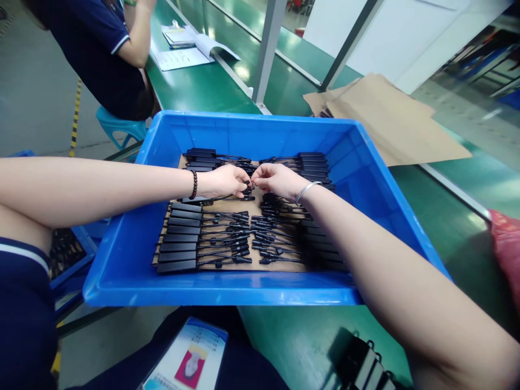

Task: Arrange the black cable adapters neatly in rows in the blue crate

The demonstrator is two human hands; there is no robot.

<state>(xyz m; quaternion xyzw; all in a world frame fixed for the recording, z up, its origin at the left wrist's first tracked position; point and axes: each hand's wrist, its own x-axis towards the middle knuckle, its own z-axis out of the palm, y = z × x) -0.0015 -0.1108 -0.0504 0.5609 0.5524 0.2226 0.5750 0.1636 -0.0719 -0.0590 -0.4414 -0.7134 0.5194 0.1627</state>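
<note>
On a glossy green tabletop [284, 336], its left end reaching out past the table's edge, stands a deep rectangular blue plastic bin [227, 297]. Inside it, slim black box-shaped adapters [179, 238] lie in rows along the left and right, their short black cables [227, 236] pointing toward the middle over a sheet of brown cardboard [233, 206]. The left hand [229, 181] and right hand [278, 180] almost meet above the middle, toward the far side. The left fingers are drawn in around a small black cable end, though I cannot tell whether it is gripped; the right fingertips are bunched, and I cannot tell what, if anything, they pinch. At the near right, more black adapters stand on the green surface. Brown paper sheets [390, 119] lie at the far right, past a grey metal post [270, 54], and a red bag [506, 249] sits at the right edge. At the far left, white papers [182, 58] lie beside a co-worker in a dark blue shirt [95, 59], seated on a turquoise plastic stool [124, 130]. Yellow-and-black striped tape [75, 116] crosses the grey floor [36, 108] there.
</note>
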